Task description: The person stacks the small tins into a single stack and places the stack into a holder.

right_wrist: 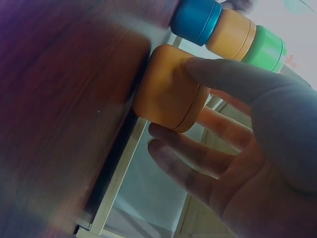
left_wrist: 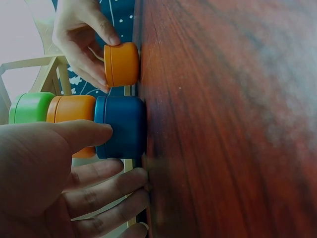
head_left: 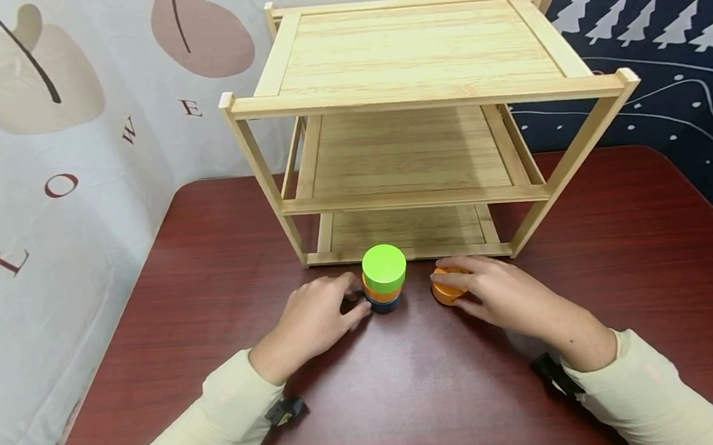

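Three small round lidded jars stand stacked upright on the table: a blue jar (left_wrist: pixel 124 126) at the bottom, an orange jar (left_wrist: pixel 74 109) in the middle and a green jar (head_left: pixel 384 266) on top. My left hand (head_left: pixel 317 318) is at the left of this stack, its thumb by the blue jar and its fingers loosely extended; whether the thumb touches is unclear. To the right of the stack, a separate orange jar (right_wrist: pixel 168 89) is upright at the tabletop. My right hand (head_left: pixel 505 291) holds it between the thumb on the near side and fingers on the far side.
A three-tier light wooden shelf (head_left: pixel 428 96) stands just behind the jars, its front legs on the dark red table (head_left: pixel 217 234). Printed cloth (head_left: pixel 113 131) hangs behind and at the left; a dark cloth with white trees (head_left: pixel 669 82) is at the right.
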Tool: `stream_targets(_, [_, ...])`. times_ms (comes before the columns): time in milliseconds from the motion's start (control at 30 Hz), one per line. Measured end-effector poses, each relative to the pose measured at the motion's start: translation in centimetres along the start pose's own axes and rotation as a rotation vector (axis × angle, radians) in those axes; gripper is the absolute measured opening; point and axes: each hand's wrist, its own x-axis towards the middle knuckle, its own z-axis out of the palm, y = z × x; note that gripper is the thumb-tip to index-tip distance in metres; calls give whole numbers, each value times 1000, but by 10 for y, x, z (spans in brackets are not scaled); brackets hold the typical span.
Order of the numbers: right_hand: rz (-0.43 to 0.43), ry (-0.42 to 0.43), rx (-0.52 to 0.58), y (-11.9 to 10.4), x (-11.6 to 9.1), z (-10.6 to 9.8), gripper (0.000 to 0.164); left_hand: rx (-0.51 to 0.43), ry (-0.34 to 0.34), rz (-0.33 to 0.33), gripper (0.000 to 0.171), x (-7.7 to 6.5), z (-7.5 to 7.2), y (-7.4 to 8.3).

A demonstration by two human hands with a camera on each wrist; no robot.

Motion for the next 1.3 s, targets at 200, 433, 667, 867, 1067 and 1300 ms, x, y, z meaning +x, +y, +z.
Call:
stream_targets(200, [-21,3,-7,0,0,0,43,-2,1,0,24,-1,0,0])
stream_targets(433, [-34,13,-15,0,0,1,42,-2,1,-2,24,-1,0,0])
stream_targets(667, [-36,24,-22,0,0,0,42,-8,0,-4,24,-1,0,0])
stream_targets(867, [-25,21,-23,-1,0,1,42,-4,7,0,24,-1,0,0])
stream_targets(1067, [-18,7,-25,-1,0,2,46,-3,4,-1,24,-1,0,0])
stream_targets(1300, [-11,-16,-23,-2,-1,0,51,0,4,0,24,-1,1,0])
